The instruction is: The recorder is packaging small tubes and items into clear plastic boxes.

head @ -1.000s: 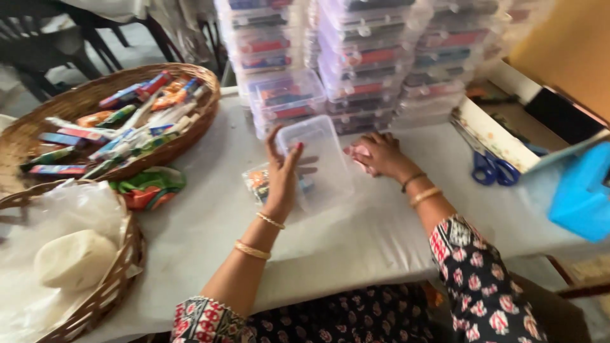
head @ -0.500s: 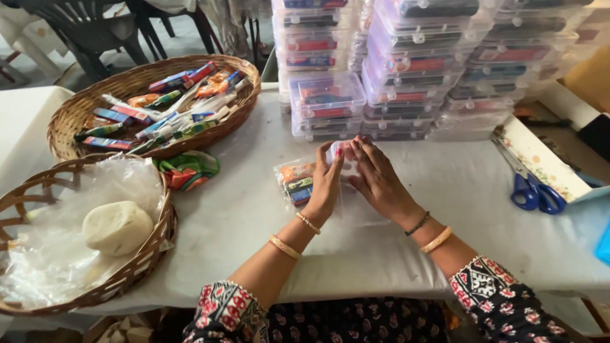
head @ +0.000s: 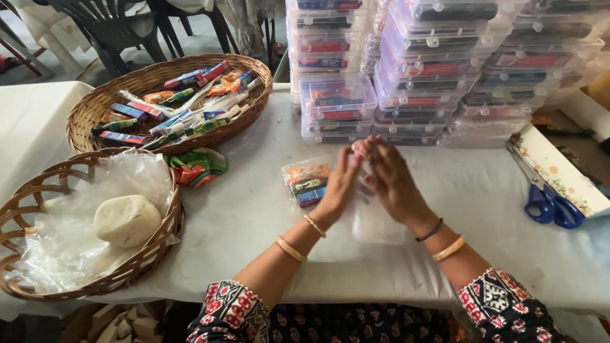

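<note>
Since earlier frame our hands lifted clear box upright: left hand (head: 340, 184) and right hand (head: 394, 184) pinch it together, just right of snack packet (head: 306, 183), steadying it on desk (head: 254, 216).

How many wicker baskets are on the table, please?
2. One basket at the far left holds small colourful packets; the other basket, nearer at the left edge, holds clear plastic and a pale lump. Any further ones lie out of view.

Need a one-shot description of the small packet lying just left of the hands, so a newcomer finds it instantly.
Start at the white table and find the two wicker baskets on its left. Right of them, just beside the left hand, lies a small clear packet. Unlike the loose wrapped items in the far basket and the green-red pouch, it is a sealed bag showing orange, green and blue pieces.
</note>
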